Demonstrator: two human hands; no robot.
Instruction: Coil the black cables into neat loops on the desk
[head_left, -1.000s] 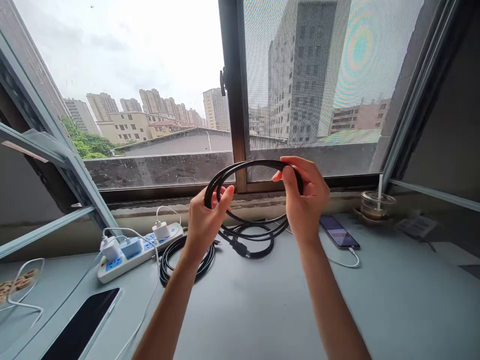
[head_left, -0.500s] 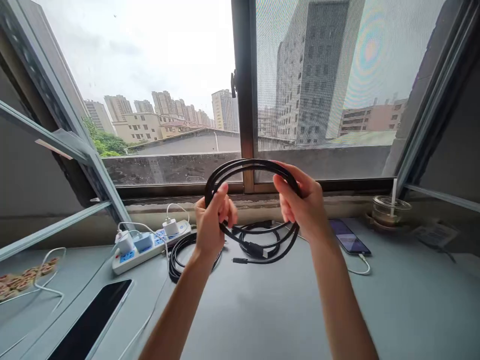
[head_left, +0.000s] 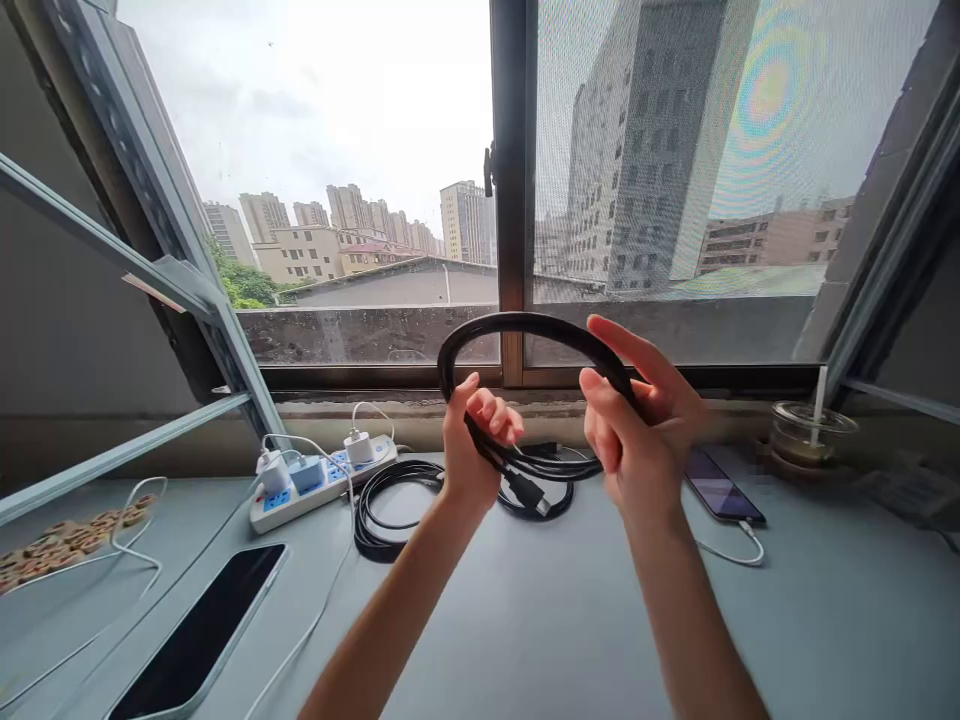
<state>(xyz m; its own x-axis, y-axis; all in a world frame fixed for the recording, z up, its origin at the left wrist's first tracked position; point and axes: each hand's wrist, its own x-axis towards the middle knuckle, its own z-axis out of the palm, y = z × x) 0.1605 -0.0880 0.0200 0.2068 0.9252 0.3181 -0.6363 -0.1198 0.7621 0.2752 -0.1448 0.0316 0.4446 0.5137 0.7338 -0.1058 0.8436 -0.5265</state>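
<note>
A black cable (head_left: pixel 517 322) is looped into a coil and held up above the table between both hands. My left hand (head_left: pixel 476 440) has the coil's left side in the crook of its thumb, with the fingers curled loosely. On the right side, my right hand (head_left: pixel 645 410) grips the cable between thumb and fingers, its index finger stretched out along the top. One connector (head_left: pixel 527 492) with a metal tip hangs at the coil's bottom. Behind it lies another black coil on the table, partly covered. A further coiled black cable (head_left: pixel 367 520) rests left of my left hand.
A white power strip (head_left: pixel 322 485) with chargers stands at the left back. A dark-screened phone (head_left: pixel 202 630) lies front left. At the right are a second phone (head_left: pixel 724 485) on a white cable and a lidded cup (head_left: pixel 810 435) with a straw. The window sill borders the grey table (head_left: pixel 555 620).
The coil's loops have drawn together into a tighter bundle. My right hand has shifted its grip, its index finger now extended. The whole view has swung slightly left.
</note>
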